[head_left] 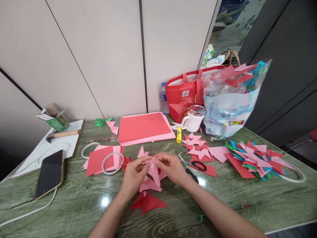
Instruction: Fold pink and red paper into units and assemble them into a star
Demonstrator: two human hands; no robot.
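Between my two hands is a folded pink paper piece with a small white patch near its top. My left hand pinches its left side, and my right hand pinches the upper right; the fingertips nearly meet. Below lies more folded pink paper, partly covered by the held piece. A folded red paper piece, also with a white patch, rests nearer me on the table. Just right of my right hand are black-handled scissors, lying open on red paper.
Stacked red and pink sheets lie behind my hands. Beyond the scissors sit a yellow glue stick, a white mug and a pile of folded colored papers. White rings, a phone and a hammer are at left.
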